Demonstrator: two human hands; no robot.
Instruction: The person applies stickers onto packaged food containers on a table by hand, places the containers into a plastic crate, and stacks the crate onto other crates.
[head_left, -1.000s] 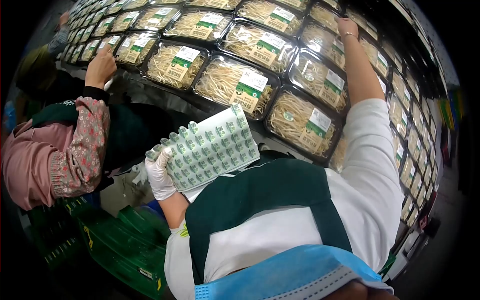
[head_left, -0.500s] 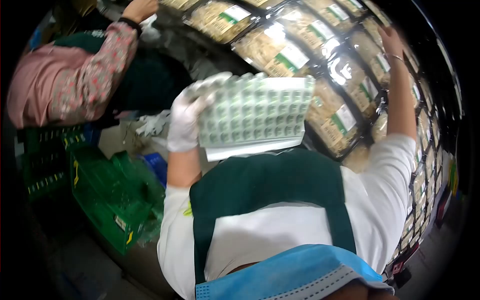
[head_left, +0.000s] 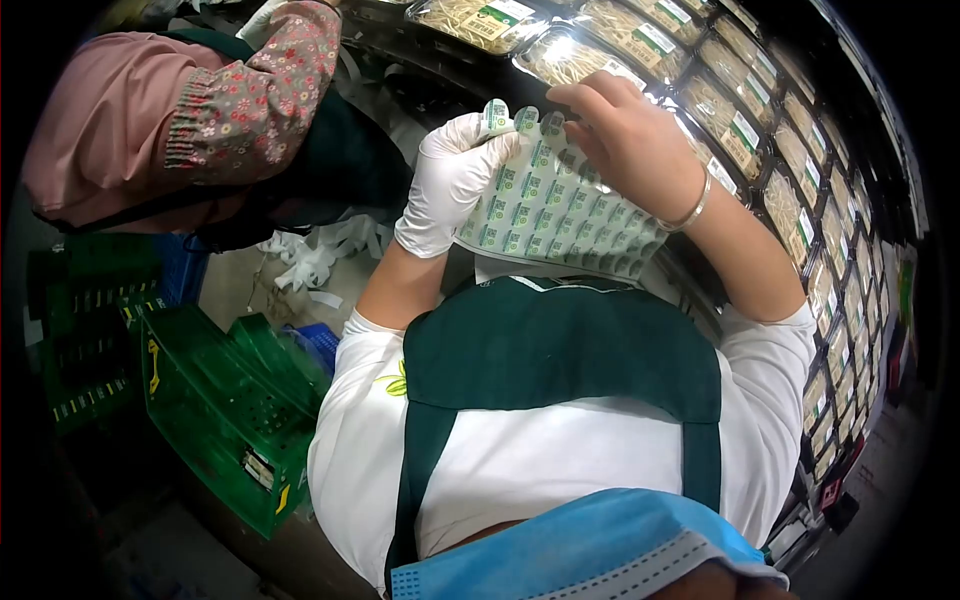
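My left hand (head_left: 447,182), in a white glove, pinches the upper left corner of a sheet of stickers (head_left: 545,215). Rows of small green-and-white labels with printed square codes cover the sheet, and its top edge is scalloped. Bare and wearing a bangle, my right hand (head_left: 640,145) reaches over the sheet's upper right part. Its index finger and thumb are bent and apart near the top row; whether a label clings to a fingertip is too small to tell. Just beyond the hands lies a clear-lidded pack of pale, thin strands (head_left: 560,55).
Many similar labelled packs (head_left: 735,135) stand in rows ahead and down the right. A co-worker's floral sleeve (head_left: 255,105) is at upper left. A green crate (head_left: 225,400) sits at lower left, near white scraps (head_left: 310,260) on the floor.
My right hand has come back from the far packs to the sticker sheet. My left hand has moved right and tilted the sheet. The co-worker's arm has shifted right.
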